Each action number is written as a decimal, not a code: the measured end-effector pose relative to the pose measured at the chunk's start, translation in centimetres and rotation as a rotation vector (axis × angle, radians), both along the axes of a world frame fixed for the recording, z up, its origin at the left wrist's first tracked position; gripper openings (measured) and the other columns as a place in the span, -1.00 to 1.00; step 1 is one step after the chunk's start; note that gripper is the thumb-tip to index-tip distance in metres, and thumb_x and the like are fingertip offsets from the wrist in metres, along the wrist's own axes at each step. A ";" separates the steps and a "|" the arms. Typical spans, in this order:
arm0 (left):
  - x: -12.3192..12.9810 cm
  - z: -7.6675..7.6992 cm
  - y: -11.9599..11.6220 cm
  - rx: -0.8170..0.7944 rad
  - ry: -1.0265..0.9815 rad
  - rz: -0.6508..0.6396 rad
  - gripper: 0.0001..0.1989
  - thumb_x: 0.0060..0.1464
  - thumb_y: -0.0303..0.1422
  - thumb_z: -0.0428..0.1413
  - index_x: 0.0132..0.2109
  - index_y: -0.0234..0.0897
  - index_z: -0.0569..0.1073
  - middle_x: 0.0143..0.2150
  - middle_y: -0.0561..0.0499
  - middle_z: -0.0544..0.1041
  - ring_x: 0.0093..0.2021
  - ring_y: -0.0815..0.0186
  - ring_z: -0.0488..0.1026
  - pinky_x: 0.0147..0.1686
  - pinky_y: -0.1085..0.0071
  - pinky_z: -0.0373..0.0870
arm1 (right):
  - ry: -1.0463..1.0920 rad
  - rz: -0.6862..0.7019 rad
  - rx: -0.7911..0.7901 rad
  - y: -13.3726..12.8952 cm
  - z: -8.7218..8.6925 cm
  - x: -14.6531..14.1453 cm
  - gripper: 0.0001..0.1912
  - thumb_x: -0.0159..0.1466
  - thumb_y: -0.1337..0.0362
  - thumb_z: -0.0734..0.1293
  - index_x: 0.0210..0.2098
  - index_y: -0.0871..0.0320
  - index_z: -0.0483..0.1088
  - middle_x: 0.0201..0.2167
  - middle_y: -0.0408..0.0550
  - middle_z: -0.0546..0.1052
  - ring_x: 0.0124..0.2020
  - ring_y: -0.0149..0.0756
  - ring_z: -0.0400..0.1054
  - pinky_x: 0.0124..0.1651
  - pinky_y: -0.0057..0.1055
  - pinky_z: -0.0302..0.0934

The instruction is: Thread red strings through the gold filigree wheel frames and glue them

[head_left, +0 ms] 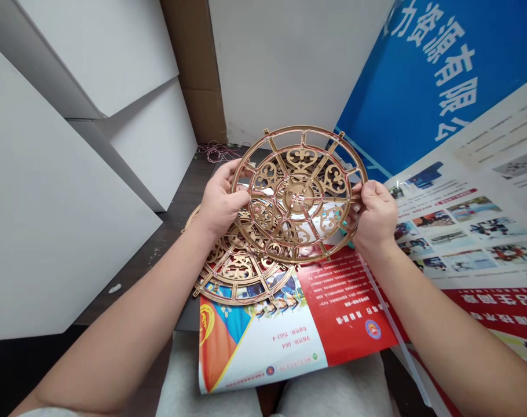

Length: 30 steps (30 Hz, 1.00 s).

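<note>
A round gold openwork frame, with spokes, scroll ornaments and thin reddish wire along its ribs, is held up and tilted between my hands. My left hand grips its left rim, thumb in front. On the opposite rim my right hand is closed, fingers partly behind the frame. Below and to the left lie similar gold round frames, overlapping on a printed poster; the held one covers part of them.
White boxes stand at the left and a white panel at the back. Loose thin reddish wire lies on the dark table. A blue poster and a picture sheet lean at the right.
</note>
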<state>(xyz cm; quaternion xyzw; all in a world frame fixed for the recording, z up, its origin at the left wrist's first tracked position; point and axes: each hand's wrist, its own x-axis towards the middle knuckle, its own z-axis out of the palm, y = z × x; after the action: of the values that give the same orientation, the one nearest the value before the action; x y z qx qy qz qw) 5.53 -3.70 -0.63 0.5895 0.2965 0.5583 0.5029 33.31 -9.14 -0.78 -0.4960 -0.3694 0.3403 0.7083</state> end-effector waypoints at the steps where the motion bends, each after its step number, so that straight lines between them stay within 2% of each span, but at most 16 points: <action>1: 0.0 0.0 0.0 -0.004 -0.002 -0.001 -0.38 -0.13 -0.54 0.20 0.14 -0.14 0.40 0.11 -0.10 0.45 -0.19 0.18 0.63 -0.50 0.39 0.57 | 0.001 -0.002 -0.001 0.0 0.0 0.0 -0.59 0.16 -0.11 0.52 -0.46 0.04 0.39 -0.69 -0.28 0.14 -0.69 -0.48 -0.08 -0.69 -0.48 -0.20; 9: -0.1 -0.2 0.0 -0.019 -0.030 -0.009 -0.37 -0.12 -0.55 0.21 0.16 -0.14 0.42 0.13 -0.10 0.45 -0.14 0.13 0.64 -0.48 0.37 0.59 | -0.011 -0.007 0.015 0.1 -0.1 0.1 -0.61 0.18 -0.09 0.51 -0.46 0.04 0.39 -0.67 -0.27 0.16 -0.69 -0.48 -0.06 -0.69 -0.45 -0.20; 16: -0.7 0.1 0.1 -0.030 -0.025 -0.074 -0.30 -0.17 -0.51 0.16 0.20 -0.11 0.40 0.19 -0.13 0.45 -0.14 0.13 0.63 -0.48 0.38 0.55 | -0.010 0.024 0.010 0.4 -0.2 0.4 -0.59 0.22 -0.14 0.48 -0.45 0.01 0.37 -0.67 -0.27 0.15 -0.71 -0.47 -0.07 -0.72 -0.45 -0.19; 24: -1.5 1.5 0.0 -0.180 -0.141 -0.193 -0.28 -0.22 -0.47 0.08 0.19 -0.16 0.50 0.25 -0.15 0.47 -0.10 0.04 0.64 -0.40 0.24 0.65 | 0.061 -0.006 -0.030 -0.2 0.5 -0.2 -0.72 0.28 0.06 0.44 -0.41 0.07 0.37 -0.65 -0.28 0.16 -0.70 -0.51 -0.05 -0.69 -0.47 -0.20; 30: -2.1 1.5 0.4 -0.149 -0.130 -0.257 -0.25 -0.25 -0.48 0.06 0.20 -0.13 0.54 0.26 -0.14 0.51 -0.04 -0.06 0.66 -0.30 0.08 0.71 | 0.056 -0.021 -0.012 -0.1 0.5 -0.1 -0.75 0.32 0.13 0.41 -0.42 0.08 0.37 -0.65 -0.26 0.18 -0.69 -0.49 -0.03 -0.67 -0.45 -0.19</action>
<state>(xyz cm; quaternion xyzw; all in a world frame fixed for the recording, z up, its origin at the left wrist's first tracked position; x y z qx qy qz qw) 3.40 -3.28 0.85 0.5463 0.2259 0.5028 0.6306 33.19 -9.20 -0.27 -0.4944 -0.3419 0.3488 0.7190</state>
